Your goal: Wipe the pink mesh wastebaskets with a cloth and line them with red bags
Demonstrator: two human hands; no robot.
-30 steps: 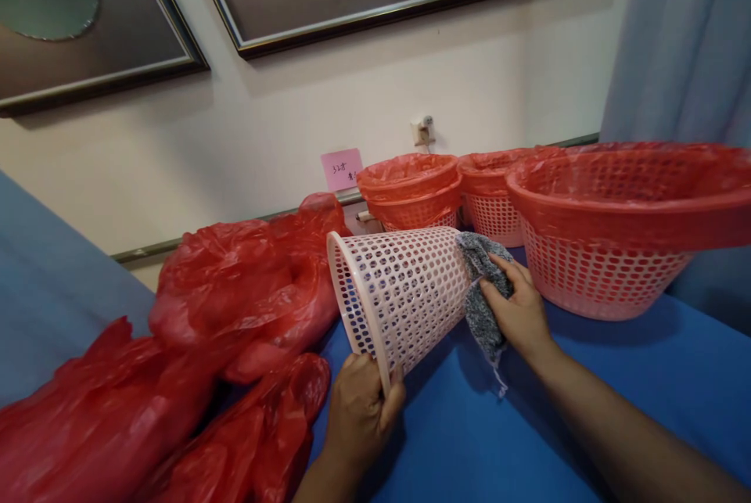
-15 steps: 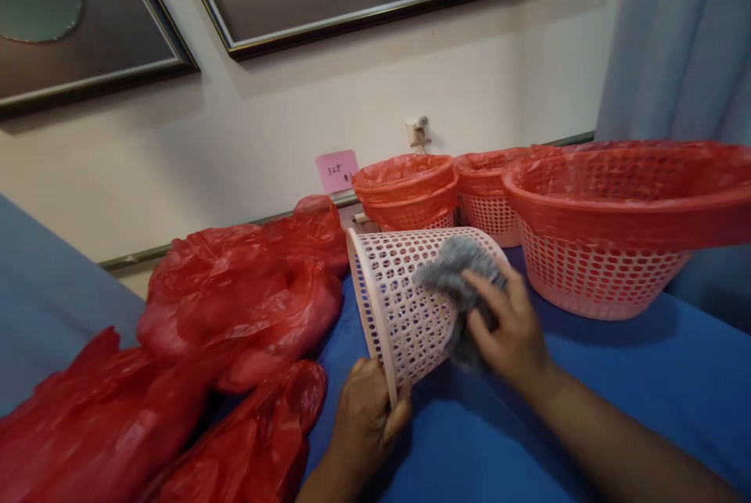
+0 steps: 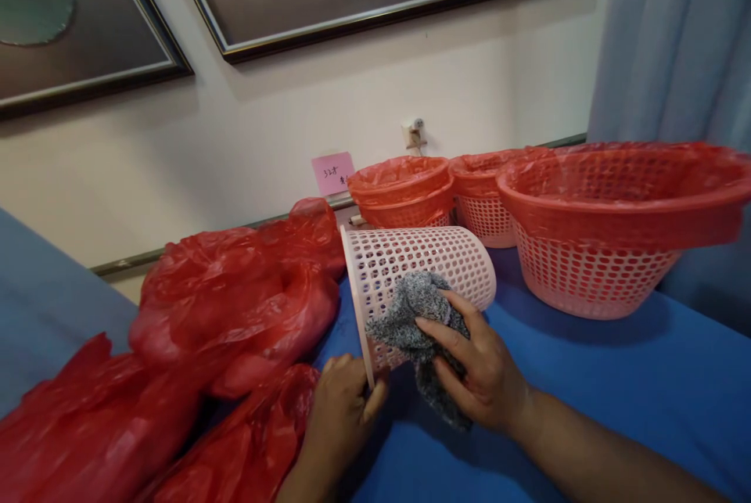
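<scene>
A pale pink perforated plastic basket (image 3: pixel 451 253) lies on its side over the blue tablecloth, its open rim facing left. My left hand (image 3: pixel 346 401) grips that rim at its lower edge, fingers curled over it and thumb on the outside. In my right hand (image 3: pixel 478 366) is a bunched grey cloth (image 3: pixel 419 315), pressed against the basket's near side close to the rim. Part of the cloth hangs below the hand. The inside of the basket is mostly hidden from here.
Crumpled red plastic bags (image 3: pixel 235 300) spread over the left side. Behind and right stand baskets lined with red bags, including a large one (image 3: pixel 598 276). A pink note (image 3: pixel 332 174) and a socket (image 3: pixel 414 134) are on the wall. Blue tablecloth (image 3: pixel 592 386) covers the table.
My right hand has slid the cloth left and downward along the basket, from its middle toward the rim. The left hand keeps its hold and has shifted slightly left and down.
</scene>
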